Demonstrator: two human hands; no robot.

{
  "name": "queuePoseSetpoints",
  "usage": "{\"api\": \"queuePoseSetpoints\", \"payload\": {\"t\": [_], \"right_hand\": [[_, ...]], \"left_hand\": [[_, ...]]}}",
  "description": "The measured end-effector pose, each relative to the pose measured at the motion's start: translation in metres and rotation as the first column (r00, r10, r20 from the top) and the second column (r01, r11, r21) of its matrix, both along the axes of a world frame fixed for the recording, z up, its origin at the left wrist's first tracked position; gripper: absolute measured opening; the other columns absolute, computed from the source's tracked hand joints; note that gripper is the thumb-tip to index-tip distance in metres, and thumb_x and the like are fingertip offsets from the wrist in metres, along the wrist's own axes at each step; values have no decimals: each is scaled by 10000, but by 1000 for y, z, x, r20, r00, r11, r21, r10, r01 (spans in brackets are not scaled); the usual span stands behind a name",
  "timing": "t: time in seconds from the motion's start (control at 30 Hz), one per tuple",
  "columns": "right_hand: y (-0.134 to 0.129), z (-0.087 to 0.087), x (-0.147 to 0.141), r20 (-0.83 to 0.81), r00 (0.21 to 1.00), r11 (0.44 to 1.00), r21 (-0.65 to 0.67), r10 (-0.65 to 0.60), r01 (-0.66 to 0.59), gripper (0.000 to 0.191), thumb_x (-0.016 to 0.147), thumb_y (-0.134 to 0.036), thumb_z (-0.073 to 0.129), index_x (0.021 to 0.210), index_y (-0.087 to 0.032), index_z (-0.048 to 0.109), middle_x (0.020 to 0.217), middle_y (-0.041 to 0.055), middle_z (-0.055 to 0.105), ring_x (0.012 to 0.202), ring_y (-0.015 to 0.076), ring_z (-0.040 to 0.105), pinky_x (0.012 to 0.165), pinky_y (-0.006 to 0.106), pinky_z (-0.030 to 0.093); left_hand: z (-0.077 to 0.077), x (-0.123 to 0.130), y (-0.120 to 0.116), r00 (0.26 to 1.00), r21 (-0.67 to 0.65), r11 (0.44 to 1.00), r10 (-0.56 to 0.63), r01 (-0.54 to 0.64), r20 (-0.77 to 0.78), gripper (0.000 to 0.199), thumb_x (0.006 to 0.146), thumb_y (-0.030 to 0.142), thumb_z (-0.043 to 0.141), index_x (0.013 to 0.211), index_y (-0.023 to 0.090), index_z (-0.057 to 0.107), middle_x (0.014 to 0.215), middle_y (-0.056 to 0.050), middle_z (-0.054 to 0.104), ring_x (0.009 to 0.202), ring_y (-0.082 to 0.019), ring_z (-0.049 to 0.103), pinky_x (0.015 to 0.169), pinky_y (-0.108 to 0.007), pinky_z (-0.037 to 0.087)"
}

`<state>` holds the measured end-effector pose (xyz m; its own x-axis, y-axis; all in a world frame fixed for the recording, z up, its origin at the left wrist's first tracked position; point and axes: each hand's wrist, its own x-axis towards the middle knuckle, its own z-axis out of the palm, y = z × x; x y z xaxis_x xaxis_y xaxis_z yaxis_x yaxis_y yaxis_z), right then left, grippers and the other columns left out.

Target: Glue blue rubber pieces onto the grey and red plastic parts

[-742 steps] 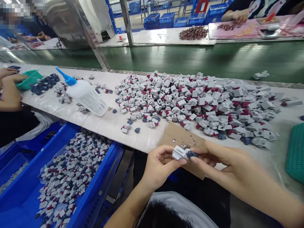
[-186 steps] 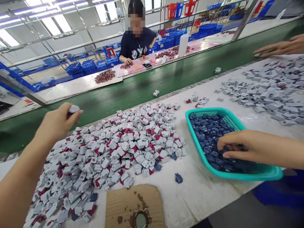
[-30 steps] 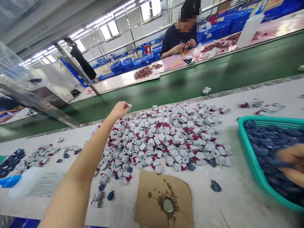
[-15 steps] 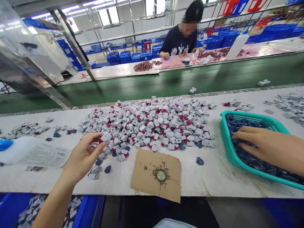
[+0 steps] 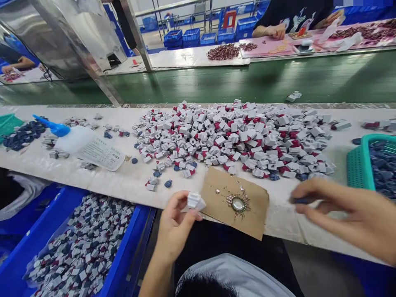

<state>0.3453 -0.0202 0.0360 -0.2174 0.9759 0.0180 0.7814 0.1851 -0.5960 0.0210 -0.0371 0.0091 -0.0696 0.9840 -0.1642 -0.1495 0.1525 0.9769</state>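
Observation:
My left hand (image 5: pixel 179 222) pinches a small light-grey plastic piece (image 5: pixel 194 201) between thumb and fingers, just left of a brown cardboard square (image 5: pixel 213 194). On the cardboard sits a round cap-like disc (image 5: pixel 238 204) amid a splatter of shiny clear liquid. Blurred by motion, my right hand (image 5: pixel 337 210) holds a small dark blue piece (image 5: pixel 301 200) at its fingertips, right of the cardboard. Behind both hands spreads a large heap of grey pieces with dark red parts (image 5: pixel 232 136). At the right stands a green basket (image 5: pixel 360 165) of dark blue pieces.
A white bottle with a blue nozzle (image 5: pixel 89 146) lies at left on the table. Below the edge, a blue bin (image 5: pixel 123 243) holds many assembled pieces. Beyond the table runs a green conveyor belt (image 5: pixel 198 84), with a co-worker's hand (image 5: pixel 275 31) across it.
My right hand has left the green basket and moved toward the cardboard with a dark blue piece. My left hand has brought its grey piece from the heap to the cardboard's left edge. The view has shifted.

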Motion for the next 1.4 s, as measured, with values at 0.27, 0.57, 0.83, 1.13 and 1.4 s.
{"api": "queuePoseSetpoints", "payload": {"t": [0.27,0.57,0.83,1.13,1.4], "right_hand": [[11,-31,-80,-28,938,935,96,345,-341,158,960,-296,461,858,-218,552,772,20,614,680,152,583,568,248,446],[14,-39,-79,-77,946,946,109,315,-306,231,970,-313,451,772,-204,501,708,25,580,626,151,559,530,262,431],[9,-43,-78,-94,943,945,107,318,-309,133,967,-295,457,889,-221,535,759,19,612,633,141,586,524,246,437],[-1,-24,-92,-512,859,993,-90,18,-75,256,892,-463,601,914,-219,528,792,29,601,686,138,618,531,197,518],[-9,-15,-102,-708,706,997,-37,26,-74,157,840,-342,704,873,-276,565,812,-21,612,642,105,625,540,171,550]], "left_hand": [[5,20,-12,963,-126,967,-195,220,189,264,813,323,711,1013,190,601,983,-66,707,826,-155,691,594,-187,567],[-5,27,-10,948,-129,979,-114,158,297,296,783,329,747,987,186,588,1004,-69,715,836,-165,700,572,-185,570],[2,37,-9,938,-249,967,29,61,344,381,657,261,846,953,175,623,902,-54,765,772,-156,712,585,-192,556],[7,43,-9,931,-225,966,-35,124,363,308,666,224,840,836,193,586,927,-57,780,891,-195,739,789,-250,565],[5,43,-10,905,-132,964,-165,232,391,279,709,169,812,852,197,575,973,-54,779,869,-134,735,744,-173,533]]}}
